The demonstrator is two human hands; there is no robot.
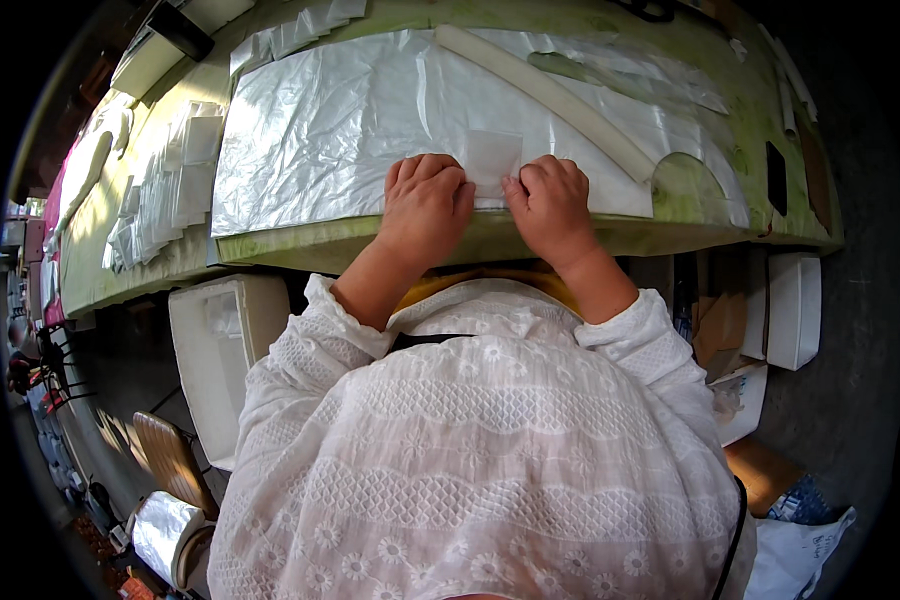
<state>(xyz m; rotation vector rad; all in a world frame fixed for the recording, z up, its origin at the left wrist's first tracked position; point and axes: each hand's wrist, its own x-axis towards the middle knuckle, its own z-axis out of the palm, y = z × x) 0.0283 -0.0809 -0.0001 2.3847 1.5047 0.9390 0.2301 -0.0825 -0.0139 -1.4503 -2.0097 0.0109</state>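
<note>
- Head view: the left hand (425, 205) and right hand (550, 205) lie side by side at the near edge of a green table (370, 245).
- Both hands are curled, knuckles up, fingertips pressing down on a small translucent patch (492, 155) that lies between and just above them.
- The patch sits flat on a large crinkled plastic sheet (320, 130) that covers most of the table top.
- Neither hand lifts anything; each pins an edge of the patch, the left at its left side, the right at its lower right corner.
- A long white strip (550, 95) runs diagonally across the sheet, up and right of the hands, apart from them.
- More small patches lie in a stack (185, 165) at the sheet's left.
- A white foam box (220, 350) stands below the table, left of the person.
</note>
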